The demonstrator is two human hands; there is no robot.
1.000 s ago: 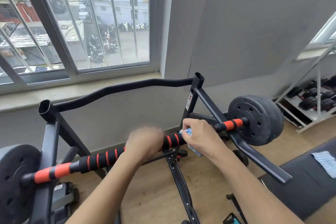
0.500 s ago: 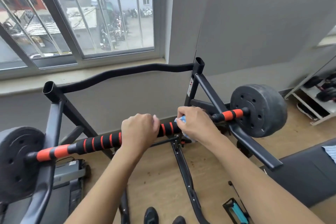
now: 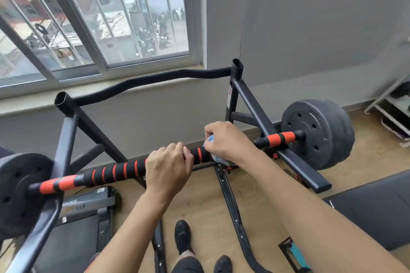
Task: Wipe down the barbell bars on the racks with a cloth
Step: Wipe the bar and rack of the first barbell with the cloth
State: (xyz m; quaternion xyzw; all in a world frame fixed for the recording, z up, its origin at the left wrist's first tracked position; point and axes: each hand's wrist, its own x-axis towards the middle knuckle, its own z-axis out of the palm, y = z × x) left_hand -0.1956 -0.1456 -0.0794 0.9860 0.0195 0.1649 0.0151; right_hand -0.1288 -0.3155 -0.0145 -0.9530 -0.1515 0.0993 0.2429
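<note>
A barbell bar (image 3: 115, 172) with black foam and orange bands lies across the black rack (image 3: 255, 104), with a black weight plate (image 3: 319, 133) on its right end and another plate (image 3: 15, 195) on its left end. My left hand (image 3: 166, 168) grips the bar near its middle. Just to the right, my right hand (image 3: 226, 142) holds a light blue cloth (image 3: 211, 139) wrapped against the bar. Most of the cloth is hidden under my fingers.
A curved black top bar (image 3: 155, 80) of the rack runs below the window sill (image 3: 111, 86). A treadmill (image 3: 73, 228) lies on the floor at lower left, a black bench pad (image 3: 377, 206) at right, and a dumbbell shelf (image 3: 397, 106) at far right. My shoes (image 3: 182, 237) stand between the rack legs.
My view has tilted down and moved closer, bringing my shoes into sight. Both hands stay on the bar, the right one holding the cloth at about the same spot.
</note>
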